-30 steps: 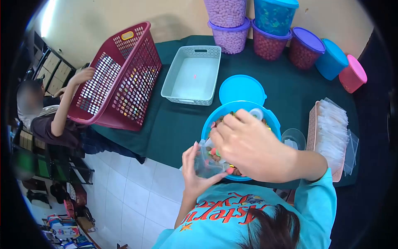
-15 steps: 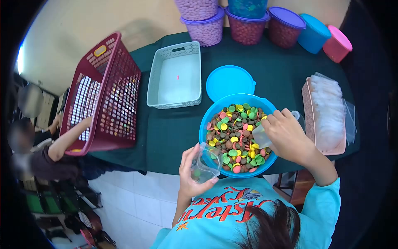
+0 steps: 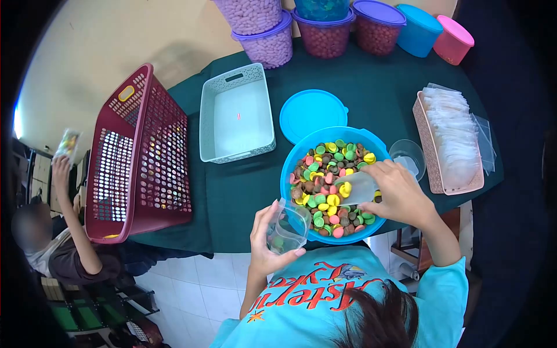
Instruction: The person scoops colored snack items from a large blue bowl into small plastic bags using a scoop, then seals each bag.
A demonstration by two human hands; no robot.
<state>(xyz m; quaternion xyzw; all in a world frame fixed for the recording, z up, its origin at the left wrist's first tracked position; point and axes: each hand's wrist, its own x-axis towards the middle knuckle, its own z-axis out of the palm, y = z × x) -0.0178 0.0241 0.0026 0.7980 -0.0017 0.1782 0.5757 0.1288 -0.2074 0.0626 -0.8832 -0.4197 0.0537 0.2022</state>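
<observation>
A blue tub point(image 3: 285, 200) holds candy pieces point(image 3: 331, 174) in yellow, green, pink and brown. My right hand point(image 3: 395, 192) grips a translucent scoop point(image 3: 361, 190) low over the candy, with some yellow pieces at its mouth. At the tub's left edge, my left hand point(image 3: 266, 243) is wrapped round a clear plastic cup point(image 3: 288, 226), tilted, with a few green pieces showing near its bottom. The round blue lid point(image 3: 313, 116) lies behind the tub. A clear round container point(image 3: 408, 158) stands just right of the tub.
A maroon basket point(image 3: 165, 156) and a pale green tray point(image 3: 238, 116) are left. Lidded tubs point(image 3: 322, 39) line the back. A pink basket point(image 3: 432, 168) of plastic packets point(image 3: 455, 136) stands right. At far left another person point(image 3: 75, 243) raises a candy packet point(image 3: 68, 143).
My right hand has lowered and turned the scoop into the candy, its mouth now pointing left. The other person's hand has risen from beside the maroon basket with a packet. The view has shifted slightly.
</observation>
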